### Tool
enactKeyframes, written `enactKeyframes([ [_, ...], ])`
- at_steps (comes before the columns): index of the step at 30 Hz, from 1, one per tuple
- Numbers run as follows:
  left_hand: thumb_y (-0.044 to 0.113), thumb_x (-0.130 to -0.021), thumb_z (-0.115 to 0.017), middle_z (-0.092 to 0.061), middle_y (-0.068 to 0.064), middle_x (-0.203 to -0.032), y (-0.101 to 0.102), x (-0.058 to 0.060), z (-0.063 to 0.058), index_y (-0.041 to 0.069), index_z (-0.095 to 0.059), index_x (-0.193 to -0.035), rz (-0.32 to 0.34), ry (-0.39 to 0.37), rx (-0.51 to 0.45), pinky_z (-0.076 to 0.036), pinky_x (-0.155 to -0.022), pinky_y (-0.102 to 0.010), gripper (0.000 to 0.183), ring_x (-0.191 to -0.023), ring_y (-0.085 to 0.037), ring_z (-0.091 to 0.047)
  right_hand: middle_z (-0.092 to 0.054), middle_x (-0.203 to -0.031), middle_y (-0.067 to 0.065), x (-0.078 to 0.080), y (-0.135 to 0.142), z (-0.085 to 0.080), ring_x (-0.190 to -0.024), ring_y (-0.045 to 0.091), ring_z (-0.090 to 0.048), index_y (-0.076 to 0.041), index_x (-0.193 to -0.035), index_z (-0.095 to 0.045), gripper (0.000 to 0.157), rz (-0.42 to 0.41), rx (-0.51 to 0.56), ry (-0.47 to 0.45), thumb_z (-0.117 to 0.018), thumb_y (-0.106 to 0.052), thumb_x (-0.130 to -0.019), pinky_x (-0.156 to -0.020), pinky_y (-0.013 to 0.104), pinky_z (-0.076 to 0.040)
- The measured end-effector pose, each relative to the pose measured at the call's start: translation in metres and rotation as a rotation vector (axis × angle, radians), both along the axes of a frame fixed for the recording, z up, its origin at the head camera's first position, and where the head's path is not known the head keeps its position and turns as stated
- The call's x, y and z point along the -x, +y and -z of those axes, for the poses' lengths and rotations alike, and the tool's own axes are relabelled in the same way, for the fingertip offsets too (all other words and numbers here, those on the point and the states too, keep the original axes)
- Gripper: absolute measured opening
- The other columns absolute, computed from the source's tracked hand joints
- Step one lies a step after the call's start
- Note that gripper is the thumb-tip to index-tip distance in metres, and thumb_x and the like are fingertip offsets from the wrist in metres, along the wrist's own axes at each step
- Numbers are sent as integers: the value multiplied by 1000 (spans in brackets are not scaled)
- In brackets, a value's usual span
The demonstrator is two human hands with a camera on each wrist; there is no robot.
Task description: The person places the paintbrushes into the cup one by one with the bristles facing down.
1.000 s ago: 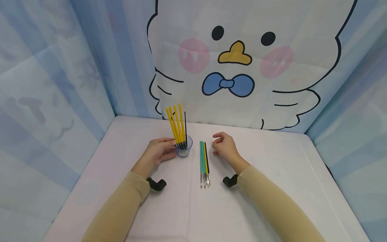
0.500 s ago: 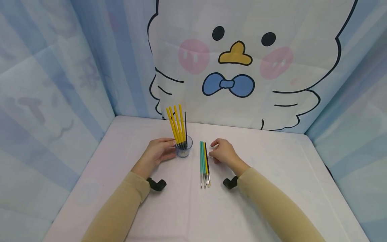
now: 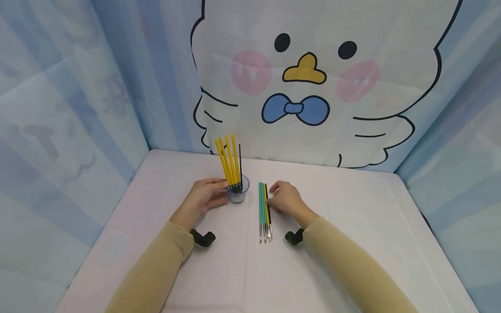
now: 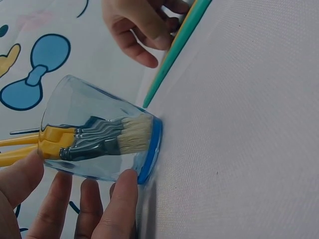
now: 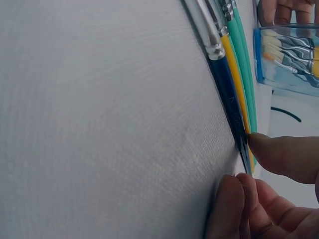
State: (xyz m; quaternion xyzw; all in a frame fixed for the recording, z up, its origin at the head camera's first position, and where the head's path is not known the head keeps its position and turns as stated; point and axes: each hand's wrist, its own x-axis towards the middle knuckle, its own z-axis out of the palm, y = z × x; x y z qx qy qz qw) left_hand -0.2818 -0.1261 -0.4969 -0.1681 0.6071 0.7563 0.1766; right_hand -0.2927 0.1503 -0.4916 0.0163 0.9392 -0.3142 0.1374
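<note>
nearest the viewer, the two tan sleeves (image 3: pixel 156 265) came in over the pale table (image 3: pixel 231 278). beyond them a row of brushes lay flat between the hands, bristle ends towards the person: a dark brush (image 5: pixel 228 94) on the right, a yellow brush (image 5: pixel 236 74) next to it, then teal brushes (image 3: pixel 260 198).

the right hand (image 3: pixel 287 198) was at the far part of that row. its thumb touched the brushes by the dark one's handle, with a narrow gap between thumb and fingers – no firm grip showed. the step in hand seemed to be picking up the dark brush; the next move probably called for a light pinch on that one handle, without dragging the yellow one along, then a lift and a turn to bring the bristles down.

the left hand (image 3: pixel 203 195) held the clear cup (image 4: pixel 70 107) by its left side, thumb near the rim, fingers curled along the wall – likely to steady it. the cup stood upright on its blue base (image 4: pixel 153 149), just left of the row. in it were four yellow-handled brushes (image 3: pixel 222 161) and a thin black one (image 3: pixel 240 165), bristles (image 4: pixel 135 137) down, the yellow handles leaning left.

farthest off hung a cloth backdrop (image 3: pixel 250 126) with a cartoon creature in a blue bow.
</note>
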Motion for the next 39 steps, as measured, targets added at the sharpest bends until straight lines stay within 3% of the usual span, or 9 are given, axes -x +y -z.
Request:
enactKeyframes([
  [11, 20, -102, -77, -65, -14, -143, 1, 1, 2, 5, -67, -139, -5, -1, 3, -65, -104, -47, 42, -127, -32, -66, -70, -89, 7, 2, -2, -1, -63, 16, -63, -8, -119, -68, 35, 17, -31, -6, -85, -14, -89, -60, 25, -49],
  [19, 20, -102, -77, -65, -14, -143, 1, 2, 1, 6, -68, -140, -9, -8, 7, -65, -104, -47, 41, -126, -32, -66, -70, -84, 7, 3, -4, 1, -61, 17, -65, -7, -117, -68, 32, 32, -40, 3, -82, -13, -89, -57, 25, -50],
  [27, 21, -101, -78, -66, -15, -143, 1, 1, 3, 4, -67, -140, -7, 0, 2, -62, -108, -49, 43, -127, -32, -66, -73, -100, 9, 0, -9, 2, -86, 24, -64, -5, -115, -70, 31, 33, -177, 94, -76, -13, -85, -72, 33, -51],
  [39, 22, -102, -78, -67, -13, -141, 1, 0, 3, 6, -68, -138, -7, 3, 7, -62, -108, -49, 41, -126, -31, -67, -75, -107, 11, 1, -10, -3, -89, 26, -66, -6, -118, -73, 32, 39, -195, 71, -74, -12, -86, -77, 35, -54],
])
